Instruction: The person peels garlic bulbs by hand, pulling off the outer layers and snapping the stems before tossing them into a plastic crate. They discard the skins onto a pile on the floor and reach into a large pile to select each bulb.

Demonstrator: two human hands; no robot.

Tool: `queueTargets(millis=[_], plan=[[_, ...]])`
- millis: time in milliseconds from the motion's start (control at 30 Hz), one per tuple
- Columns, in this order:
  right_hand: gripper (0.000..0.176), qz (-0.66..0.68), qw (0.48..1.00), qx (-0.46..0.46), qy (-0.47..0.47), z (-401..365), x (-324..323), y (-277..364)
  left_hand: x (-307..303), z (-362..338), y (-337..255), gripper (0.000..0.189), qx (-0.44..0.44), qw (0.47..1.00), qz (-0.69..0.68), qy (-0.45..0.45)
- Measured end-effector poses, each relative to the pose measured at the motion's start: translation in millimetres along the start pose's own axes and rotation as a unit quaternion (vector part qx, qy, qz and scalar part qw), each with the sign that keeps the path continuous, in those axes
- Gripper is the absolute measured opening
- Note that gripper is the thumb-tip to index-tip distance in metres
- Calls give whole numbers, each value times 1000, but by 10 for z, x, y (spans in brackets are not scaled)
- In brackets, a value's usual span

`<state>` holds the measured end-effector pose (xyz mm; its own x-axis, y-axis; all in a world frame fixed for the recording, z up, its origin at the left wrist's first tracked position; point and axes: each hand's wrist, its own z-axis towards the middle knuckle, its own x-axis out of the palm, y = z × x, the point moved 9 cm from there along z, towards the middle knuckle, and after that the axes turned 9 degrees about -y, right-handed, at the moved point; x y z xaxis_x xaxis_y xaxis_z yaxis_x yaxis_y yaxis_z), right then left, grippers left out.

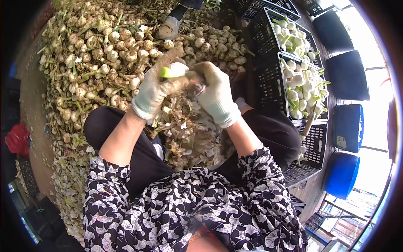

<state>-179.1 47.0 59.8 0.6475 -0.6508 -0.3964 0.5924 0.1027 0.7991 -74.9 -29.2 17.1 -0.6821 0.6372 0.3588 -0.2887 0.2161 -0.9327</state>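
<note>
Garlic bulb (176,69), white with a green stalk stub, sits clamped in the gloved left hand (157,90) above the lap, with the gloved right hand (216,96) closed on a small tool (199,86) touching it. Peelings (189,136) lie between the knees, unpeeled garlic (105,54) is heaped ahead, and black crates (268,75) of cleaned bulbs stand to the right.

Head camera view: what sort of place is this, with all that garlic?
Probably a garlic trimming spot at a farm or market: a floor heap of uncleaned garlic, black crates of cleaned white bulbs, and a gloved left hand holding one bulb.
</note>
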Motion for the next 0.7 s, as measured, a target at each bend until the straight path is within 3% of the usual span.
queueTargets(millis=[33, 67, 133, 167, 200, 267, 300, 333, 400, 433, 500, 533, 567, 600, 633, 700], plan=[[11, -4, 1000, -16, -3, -54, 22, 96, 28, 46, -51, 55, 7, 984, -164, 70], [14, 31, 998, -57, -5, -113, 92, 162, -202, 90, -4, 35, 74, 976, 191, -68], [17, -36, 993, -112, 14, -188, 173, 341, -324, 67, 10, 24, 45, 982, -30, -182], [20, 1, 993, -117, -11, -130, 109, 387, -345, 45, 99, 25, -5, 978, -111, -175], [23, -26, 996, -85, -8, -42, 18, 324, -287, 32, 39, 29, -23, 974, -163, -153], [16, -117, 984, 93, -99, 67, -144, -504, -218, 20, -156, 36, 5, 962, -252, -103], [18, -238, 962, 108, 75, -119, 122, -928, -272, 48, -136, 40, -5, 949, -296, -108], [20, -350, 898, 117, 240, -372, 339, -1389, -253, 87, -168, 40, -16, 929, -365, -52], [22, -291, 874, 27, 389, -903, 567, -1559, -342, 121, -94, 43, -46, 898, -431, -75], [25, -267, 883, 90, 376, -800, 481, -1219, -338, 123, -64, 42, -55, 890, -447, -70], [24, -260, 910, 72, 316, -527, 348, -993, -301, 127, -10, 39, -88, 882, -461, -53], [23, -225, 945, 33, 235, -326, 226, -652, -293, 118, 12, 39, -92, 882, -459, -52], [31, -195, 948, 95, 231, -178, 158, -356, -299, 120, 74, 39, -100, 891, -437, -74], [37, -37, 991, 47, 116, -113, 94, -182, -271, 130, 146, 38, -111, 898, -415, -91], [52, 55, 995, -50, 66, -119, 108, -79, -252, 103, 207, 41, -107, 933, -325, -110], [61, 115, 987, 59, 97, -190, 270, -17, -78, 27, 212, 49, -114, 964, -198, -135]])
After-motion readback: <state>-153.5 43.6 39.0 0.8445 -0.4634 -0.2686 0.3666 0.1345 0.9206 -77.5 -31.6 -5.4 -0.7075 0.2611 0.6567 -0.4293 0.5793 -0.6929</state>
